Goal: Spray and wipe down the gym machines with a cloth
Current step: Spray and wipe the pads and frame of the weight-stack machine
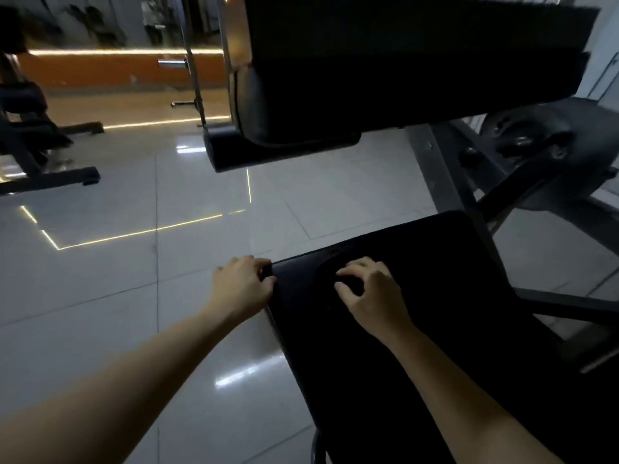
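At five o'clock in the view, on the black padded vinyl machine seat (pixel 452 313), the right hand (pixel 371 296) bunched a dark crumpled cloth (pixel 326 271) under curled fingers (pixel 368 264), thumb closing toward them. The left hand (pixel 243 286) gripped the seat's nine o'clock edge, fingers hooked over the rim. No spray bottle showed. In that dim light, black cloth on black padding was hard to separate, so patches could likely be missed, and a bunched cloth would cover little surface. The large black back pad (pixel 402 68) at twelve o'clock looked near enough to bump, and the glossy tiled floor (pixel 117 229) might turn slick from overspray.
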Motion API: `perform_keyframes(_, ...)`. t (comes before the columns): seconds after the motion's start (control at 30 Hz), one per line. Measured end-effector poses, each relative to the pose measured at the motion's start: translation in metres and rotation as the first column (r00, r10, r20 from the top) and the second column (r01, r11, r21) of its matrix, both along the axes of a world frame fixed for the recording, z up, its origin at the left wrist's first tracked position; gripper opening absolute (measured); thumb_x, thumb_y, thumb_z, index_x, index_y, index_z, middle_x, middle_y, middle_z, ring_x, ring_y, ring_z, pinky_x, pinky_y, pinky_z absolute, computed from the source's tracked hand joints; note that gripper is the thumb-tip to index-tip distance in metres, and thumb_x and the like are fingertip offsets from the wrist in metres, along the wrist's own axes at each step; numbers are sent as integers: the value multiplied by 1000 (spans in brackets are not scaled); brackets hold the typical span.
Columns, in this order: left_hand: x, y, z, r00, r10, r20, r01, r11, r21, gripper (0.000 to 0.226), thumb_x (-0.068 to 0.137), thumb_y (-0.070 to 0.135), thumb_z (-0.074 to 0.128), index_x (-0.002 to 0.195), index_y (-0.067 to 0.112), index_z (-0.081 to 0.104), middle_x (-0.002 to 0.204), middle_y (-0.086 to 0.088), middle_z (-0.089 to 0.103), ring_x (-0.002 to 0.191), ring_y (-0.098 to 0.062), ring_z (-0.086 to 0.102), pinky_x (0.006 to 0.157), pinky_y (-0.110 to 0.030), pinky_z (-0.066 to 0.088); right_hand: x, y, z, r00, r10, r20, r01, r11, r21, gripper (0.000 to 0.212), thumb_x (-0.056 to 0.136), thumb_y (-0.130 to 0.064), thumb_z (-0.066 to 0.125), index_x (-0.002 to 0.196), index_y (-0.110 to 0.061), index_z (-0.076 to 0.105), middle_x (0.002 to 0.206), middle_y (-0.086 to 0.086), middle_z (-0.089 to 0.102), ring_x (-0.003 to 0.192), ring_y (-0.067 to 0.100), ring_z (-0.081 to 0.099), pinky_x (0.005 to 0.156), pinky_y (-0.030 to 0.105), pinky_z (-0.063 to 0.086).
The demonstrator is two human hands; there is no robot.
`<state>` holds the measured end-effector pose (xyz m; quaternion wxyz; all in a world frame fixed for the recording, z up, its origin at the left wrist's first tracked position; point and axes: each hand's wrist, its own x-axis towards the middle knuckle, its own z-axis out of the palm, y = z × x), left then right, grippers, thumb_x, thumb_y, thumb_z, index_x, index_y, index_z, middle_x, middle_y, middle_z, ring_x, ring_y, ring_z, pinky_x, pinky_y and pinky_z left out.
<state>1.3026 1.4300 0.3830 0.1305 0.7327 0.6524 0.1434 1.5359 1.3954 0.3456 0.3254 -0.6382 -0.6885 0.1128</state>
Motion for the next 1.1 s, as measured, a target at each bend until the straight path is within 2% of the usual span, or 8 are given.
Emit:
perform_keyframes(0.17, -11, 4, -34, 973, 1, 231, -32, 991, 129, 30, 91, 36, 70, 119, 29, 73, 111, 3, 69, 107, -22, 65, 97, -43, 51, -10, 33, -20, 943, -119, 311, 54, 976, 210, 36, 85, -54, 55, 106, -25, 55, 107, -1, 55, 97, 23, 53, 84, 39, 44)
perform_keyframes(0.3, -13, 8, -50, 914, -45, 402, -15, 989, 145, 39, 91, 34, 73, 128, 22, 70, 121, 3, 72, 109, -17, 67, 101, -44, 53, -63, 49, -12, 941, -201, 272, 157, 972, 174, 38, 97, -49, 48, 114, -16, 44, 114, 8, 54, 103, 29, 56, 81, 38, 43)
perform_keyframes(0.47, -17, 10, -51, 706, 19, 708, -41, 999, 14, 34, 93, 3, 63, 126, 7, 70, 119, -6, 71, 117, -20, 62, 115, -42, 42, -94, 10, -11, 972, 64, 226, -102, 982, 160, 30, 96, -46, 52, 114, -24, 45, 110, 3, 62, 98, 27, 62, 77, 37, 45)
perform_keyframes(0.6, -17, 13, -44, 834, -1, 552, -63, 993, 97, 18, 93, 22, 66, 106, 21, 79, 109, 0, 75, 110, -21, 66, 106, -45, 48, -73, 14, -11, 924, 116, 365, -186, 969, 163, 26, 99, -49, 46, 116, -28, 46, 108, 3, 63, 99, 28, 63, 74, 37, 44)
perform_keyframes(0.7, -11, 10, -46, 947, -42, 318, -39, 969, 243, 31, 91, 42, 62, 111, 24, 78, 105, 5, 76, 99, -17, 67, 95, -42, 54, -22, 54, -13, 930, -76, 361, 17, 986, 163, 29, 100, -50, 42, 117, -28, 52, 111, 7, 62, 102, 30, 62, 74, 35, 42)
perform_keyframes(0.87, -12, 8, -56, 936, -69, 346, -37, 956, 291, 29, 95, 44, 65, 116, 27, 76, 107, 8, 74, 95, -17, 68, 92, -45, 55, 47, 102, -7, 791, -416, 449, 352, 909, 222, 38, 98, -48, 42, 124, -22, 56, 127, 14, 48, 117, 33, 46, 96, 45, 38)
perform_keyframes(1.0, -12, 7, -61, 922, -66, 382, -48, 959, 281, 55, 82, 63, 52, 121, 30, 73, 110, 8, 70, 97, -16, 67, 95, -47, 53, 6, 98, -6, 834, -368, 410, 305, 928, 212, 38, 99, -33, 41, 127, -10, 52, 130, 13, 54, 119, 32, 47, 97, 42, 38)
perform_keyframes(1.1, -12, 11, -66, 916, -64, 395, -52, 959, 278, 39, 93, 52, 62, 122, 29, 73, 111, 6, 69, 98, -18, 67, 94, -48, 54, -48, 75, -10, 929, -166, 330, 116, 979, 165, 31, 99, -29, 41, 121, -10, 53, 125, 13, 57, 113, 30, 49, 95, 39, 39)
